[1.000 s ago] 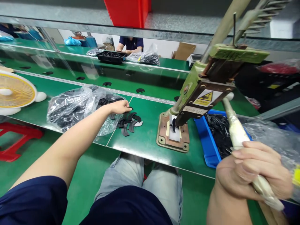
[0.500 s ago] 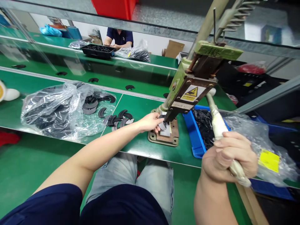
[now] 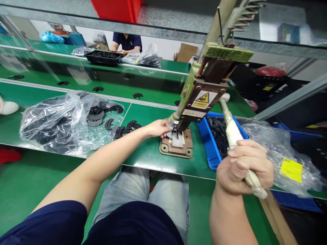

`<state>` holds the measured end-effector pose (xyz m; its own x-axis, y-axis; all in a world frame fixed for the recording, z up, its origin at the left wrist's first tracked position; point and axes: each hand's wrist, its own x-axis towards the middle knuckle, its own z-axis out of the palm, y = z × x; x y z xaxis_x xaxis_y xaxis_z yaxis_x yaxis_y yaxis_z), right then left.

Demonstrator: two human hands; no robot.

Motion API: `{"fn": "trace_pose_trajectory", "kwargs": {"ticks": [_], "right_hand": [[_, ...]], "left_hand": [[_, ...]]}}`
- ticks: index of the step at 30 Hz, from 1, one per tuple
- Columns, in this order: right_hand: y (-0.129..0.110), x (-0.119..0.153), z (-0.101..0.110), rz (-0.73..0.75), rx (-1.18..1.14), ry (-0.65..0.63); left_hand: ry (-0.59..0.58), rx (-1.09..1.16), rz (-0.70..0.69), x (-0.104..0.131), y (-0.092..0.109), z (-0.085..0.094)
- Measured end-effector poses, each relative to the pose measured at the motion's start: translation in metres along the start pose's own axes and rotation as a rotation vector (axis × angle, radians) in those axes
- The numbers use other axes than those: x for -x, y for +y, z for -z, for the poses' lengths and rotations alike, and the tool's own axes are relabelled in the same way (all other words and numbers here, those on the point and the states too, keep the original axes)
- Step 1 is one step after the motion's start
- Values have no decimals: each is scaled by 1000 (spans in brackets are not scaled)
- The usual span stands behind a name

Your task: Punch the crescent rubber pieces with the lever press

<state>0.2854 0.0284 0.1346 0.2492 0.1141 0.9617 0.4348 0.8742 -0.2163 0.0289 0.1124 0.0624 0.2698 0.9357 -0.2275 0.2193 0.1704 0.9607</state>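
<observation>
A: In the head view, what is the left hand [image 3: 160, 128] doing?
B: Its thumb and fingers are pinched on a flat, dark grey curved piece [image 3: 169, 133], held at the press [image 3: 204, 92], over the metal base plate [image 3: 187, 144].
A: And the right hand [image 3: 246, 167]?
B: Its fingers are wrapped around the lever [image 3: 231, 127], a long rod bound in pale, wrinkled wrapping, with a rounded white knob at the upper end.
A: How does the press look?
B: Chipped green paint, dark metal blocks, and a yellow warning triangle on a white label. The base plate is brownish and squarish, with holes at its corners.
A: What lies around it?
B: Smooth matte crescents [image 3: 127, 128] piled on the glossy green table [image 3: 145, 154], beside a crinkled clear plastic bag [image 3: 76, 119] of dark pieces. Right of the base plate, a blue bin [image 3: 212, 161] holds shiny black material.
</observation>
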Motion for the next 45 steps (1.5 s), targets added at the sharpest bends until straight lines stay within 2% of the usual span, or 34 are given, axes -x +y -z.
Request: {"fn": "trace_pose_trajectory", "kwargs": {"ticks": [3, 8, 11, 14, 19, 26, 28, 31, 34, 36, 38, 39, 41, 42, 44, 45], "right_hand": [[-1, -1, 0, 1, -14, 6], [0, 0, -1, 11, -23, 6], [1, 0, -2, 18, -33, 26], [1, 0, -4, 5, -48, 52], [3, -1, -8, 17, -40, 81], [4, -1, -10, 54, -56, 87], [2, -15, -14, 76, -104, 84], [0, -58, -23, 53, -135, 29], [1, -107, -28, 13, -61, -151], [2, -122, -27, 30, -14, -248], [2, -109, -23, 32, 61, -210], [2, -91, -20, 1, 109, -154], [2, -41, -15, -172, 138, -97], [0, -12, -13, -327, 88, -202], [-4, 45, -14, -667, -52, -526], [-8, 69, -16, -787, -146, -616]], "left_hand": [[3, -22, 13, -3, 1, -3], [-25, 13, 83, -4, 2, 1], [-52, 50, 81, -4, 3, 3], [-27, 36, 99, -3, 6, 1], [-9, -1, 206, -5, 11, -3], [-52, 89, 348, -3, 18, -5], [-39, 115, 341, -1, 17, -6], [-25, 183, 276, 5, 11, -8], [-17, 233, 180, 17, 5, -7], [-9, 241, 114, 31, 5, -5], [2, 246, 42, 51, 8, -1], [2, 251, 6, 62, 10, 1], [-13, 264, -54, 84, 17, 4], [-26, 270, -75, 94, 19, 4], [-51, 275, -94, 111, 23, 1], [-61, 272, -100, 117, 24, -1]]}}
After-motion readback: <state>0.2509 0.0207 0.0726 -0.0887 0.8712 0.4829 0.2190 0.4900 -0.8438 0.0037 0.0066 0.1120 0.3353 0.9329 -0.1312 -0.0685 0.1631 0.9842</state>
